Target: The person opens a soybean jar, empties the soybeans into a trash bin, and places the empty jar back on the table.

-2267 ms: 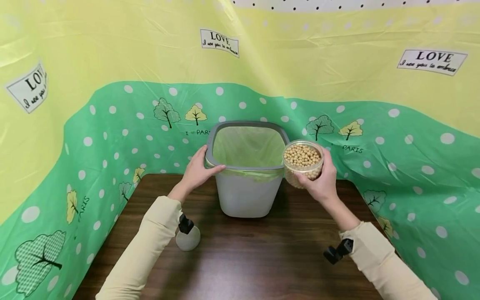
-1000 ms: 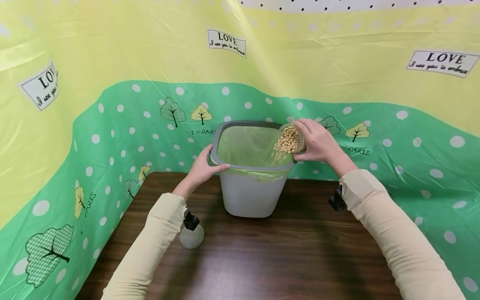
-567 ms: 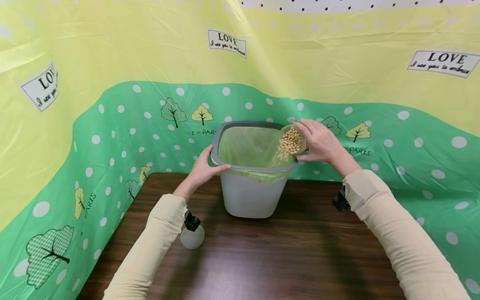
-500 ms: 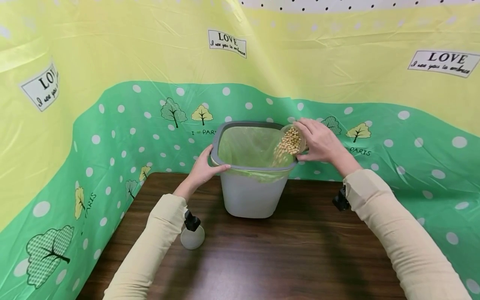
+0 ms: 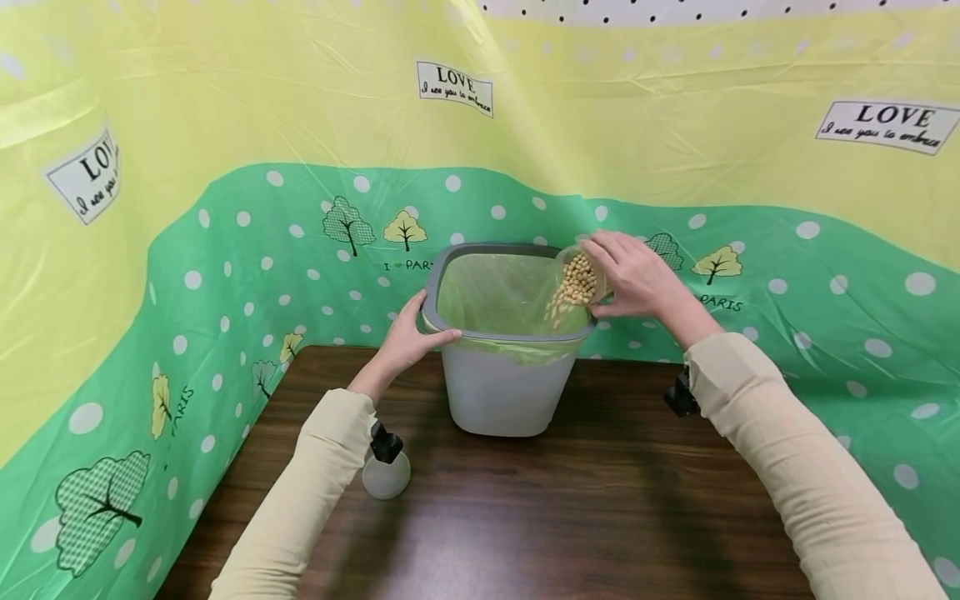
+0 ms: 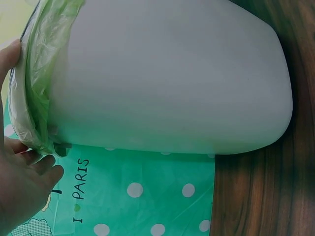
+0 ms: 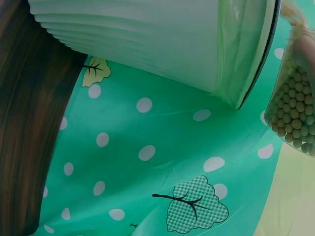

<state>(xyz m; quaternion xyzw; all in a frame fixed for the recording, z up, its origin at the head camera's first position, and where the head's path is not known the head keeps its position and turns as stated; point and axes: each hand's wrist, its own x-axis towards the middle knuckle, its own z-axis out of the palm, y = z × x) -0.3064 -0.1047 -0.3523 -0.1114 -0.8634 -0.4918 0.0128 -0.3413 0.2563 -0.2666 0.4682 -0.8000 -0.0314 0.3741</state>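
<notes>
A light grey trash bin [image 5: 502,392] with a darker rim and a green plastic liner [image 5: 495,287] stands on the table. My left hand [image 5: 405,342] grips its near left corner, thumb over the front rim and fingers on the outside. My right hand [image 5: 637,279] holds a clear jar [image 7: 294,110] tipped leftward over the bin's right rim. From its mouth soybeans [image 5: 577,279] stream down into the bin; many still fill the jar's lower part in the right wrist view. The bottom of the bin is hidden.
A round, whitish translucent lid [image 5: 386,479] lies on the brown wood-grain table [image 5: 510,517], near the left wrist's black camera [image 5: 386,443]. Behind and beside the table hangs a yellow and green printed plastic sheet [image 5: 285,217].
My right hand has lifted the jar from beside the bin and tipped it over the rim, and soybeans now pour out. Recently it rose slightly. The left hand keeps its grip.
</notes>
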